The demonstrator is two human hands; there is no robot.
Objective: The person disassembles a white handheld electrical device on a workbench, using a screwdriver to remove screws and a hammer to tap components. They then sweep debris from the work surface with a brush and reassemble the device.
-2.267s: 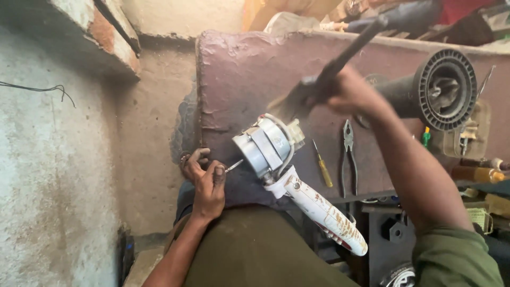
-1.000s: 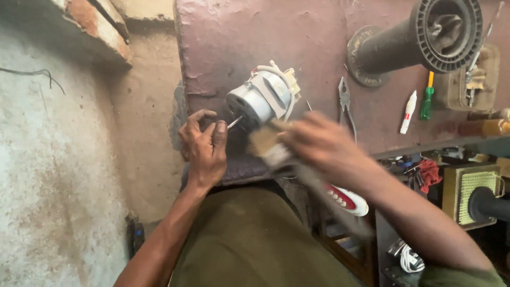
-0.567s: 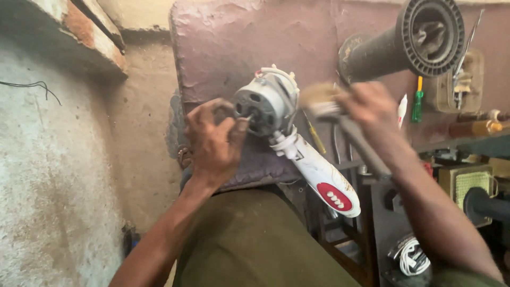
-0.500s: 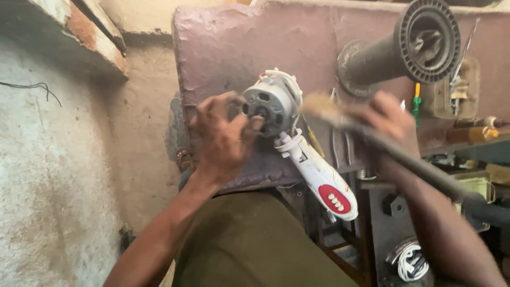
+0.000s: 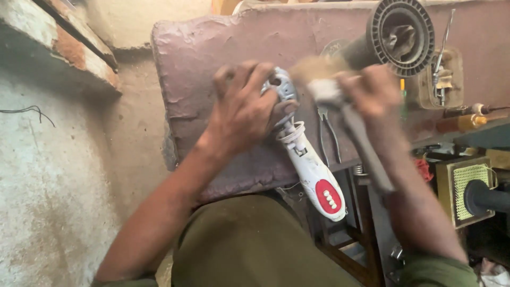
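A white hand-held appliance (image 5: pixel 311 170) with a red oval button panel lies on the worn reddish-brown work surface (image 5: pixel 212 48). Its opened metal motor end points away from me. My left hand (image 5: pixel 241 114) is clasped over that motor end and covers most of it. My right hand (image 5: pixel 369 95) grips the dark handle of a paintbrush (image 5: pixel 332 93). The brush's pale, blurred bristles hover just right of the motor end.
A black cylindrical motor part (image 5: pixel 396 34) with a round ribbed end stands at the back right. Pliers (image 5: pixel 328 135) lie beside the appliance. Small tools, a screwdriver (image 5: pixel 467 110) and a meshed box (image 5: pixel 467 186) crowd the right side. A rough plaster wall (image 5: pixel 53 186) rises on the left.
My left hand has slid from the appliance's side up over its motor end. My right hand has brought the brush close to the motor end. The view has moved nearer to the work surface.
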